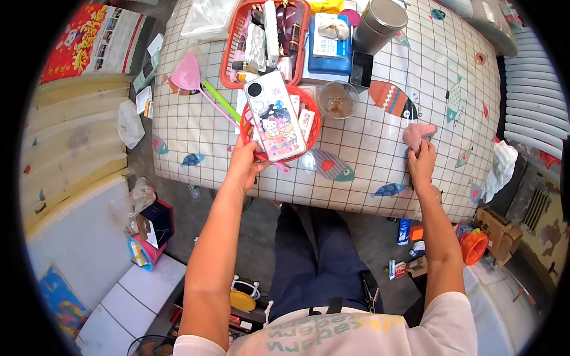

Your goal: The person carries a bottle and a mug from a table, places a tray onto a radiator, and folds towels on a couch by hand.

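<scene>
My left hand (244, 161) is closed at the near left rim of a small round red basket (314, 135). Across the top of this basket lies a phone in a clear case with cartoon pictures (274, 121), tilted, close to my fingers. White boxes (306, 121) show beside the phone inside the basket. On the right part of the table, my right hand (422, 161) pinches a pink fuzzy item (418, 135) whose exact kind I cannot make out. It rests on or just above the tablecloth.
Behind the round basket stands a larger red basket (224, 56) of bottles and tubes. A clear cup (338, 101), a black box (361, 71) and a grey metal canister (380, 26) are nearby. A pink fly swatter (186, 72) lies left on the checked tablecloth (380, 184).
</scene>
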### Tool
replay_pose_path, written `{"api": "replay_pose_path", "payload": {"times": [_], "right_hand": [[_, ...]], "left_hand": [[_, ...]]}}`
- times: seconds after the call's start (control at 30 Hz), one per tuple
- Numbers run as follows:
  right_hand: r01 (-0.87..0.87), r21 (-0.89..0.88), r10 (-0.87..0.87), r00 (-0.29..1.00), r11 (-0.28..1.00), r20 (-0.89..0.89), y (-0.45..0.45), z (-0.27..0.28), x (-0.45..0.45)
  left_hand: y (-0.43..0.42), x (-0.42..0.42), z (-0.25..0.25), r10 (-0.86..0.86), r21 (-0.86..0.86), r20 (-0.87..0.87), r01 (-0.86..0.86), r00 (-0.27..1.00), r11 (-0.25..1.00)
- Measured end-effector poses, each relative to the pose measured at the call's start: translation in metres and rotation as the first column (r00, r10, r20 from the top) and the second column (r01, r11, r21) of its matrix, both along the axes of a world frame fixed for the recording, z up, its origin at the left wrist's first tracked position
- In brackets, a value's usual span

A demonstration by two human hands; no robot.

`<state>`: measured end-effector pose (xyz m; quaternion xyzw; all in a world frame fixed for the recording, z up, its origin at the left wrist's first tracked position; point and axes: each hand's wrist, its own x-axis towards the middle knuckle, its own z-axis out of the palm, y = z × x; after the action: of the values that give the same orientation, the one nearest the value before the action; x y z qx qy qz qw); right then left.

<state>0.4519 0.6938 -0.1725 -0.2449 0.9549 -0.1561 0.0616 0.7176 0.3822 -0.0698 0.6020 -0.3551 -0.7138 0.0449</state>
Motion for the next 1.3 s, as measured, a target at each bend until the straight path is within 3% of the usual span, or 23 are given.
{"api": "replay_pose_path", "payload": {"times": [0.2, 0.3, 0.57, 0.83, 0.97, 1.1, 1.13, 1.23, 1.3], "right_hand": [[0.010, 0.016, -0.011, 0.999, 1.000, 0.034, -0.003, 0.004, 0.020], [0.000, 0.011, 0.000, 0.999, 1.000, -0.032, -0.008, 0.004, 0.044], [-0.119, -0.042, 0.125, 0.976, 0.992, 0.178, -0.028, 0.015, 0.110], [-0.224, -0.073, 0.235, 0.941, 0.972, 0.243, -0.045, 0.023, 0.156], [-0.302, -0.098, 0.317, 0.922, 0.948, 0.223, -0.045, 0.023, 0.175], [-0.303, -0.065, 0.308, 0.901, 0.951, 0.307, -0.053, 0.023, 0.191], [-0.301, -0.055, 0.302, 0.894, 0.952, 0.330, -0.057, 0.022, 0.194], [-0.327, 0.008, 0.306, 0.892, 0.945, 0.331, -0.064, 0.020, 0.202], [-0.314, -0.005, 0.298, 0.898, 0.950, 0.323, -0.072, 0.025, 0.207]], "left_hand": [[0.009, 0.009, -0.004, 0.115, -0.053, 0.005, -0.114, 0.993, 0.992], [0.010, 0.024, -0.010, 0.144, -0.056, -0.005, -0.144, 0.990, 0.988], [0.010, 0.017, 0.001, 0.180, -0.050, -0.060, -0.183, 0.982, 0.982], [0.024, -0.009, -0.001, 0.292, 0.018, -0.151, -0.293, 0.944, 0.956], [0.027, 0.004, 0.000, 0.140, -0.043, -0.177, -0.150, 0.974, 0.988], [0.020, 0.024, -0.007, 0.059, -0.261, -0.098, -0.083, 0.993, 0.962], [0.016, 0.024, -0.004, 0.117, -0.366, 0.017, -0.103, 0.993, 0.925], [-0.010, 0.033, -0.058, 0.055, -0.668, 0.437, 0.282, 0.898, 0.689], [-0.021, 0.018, -0.072, 0.114, -0.644, 0.534, 0.316, 0.838, 0.696]]}}
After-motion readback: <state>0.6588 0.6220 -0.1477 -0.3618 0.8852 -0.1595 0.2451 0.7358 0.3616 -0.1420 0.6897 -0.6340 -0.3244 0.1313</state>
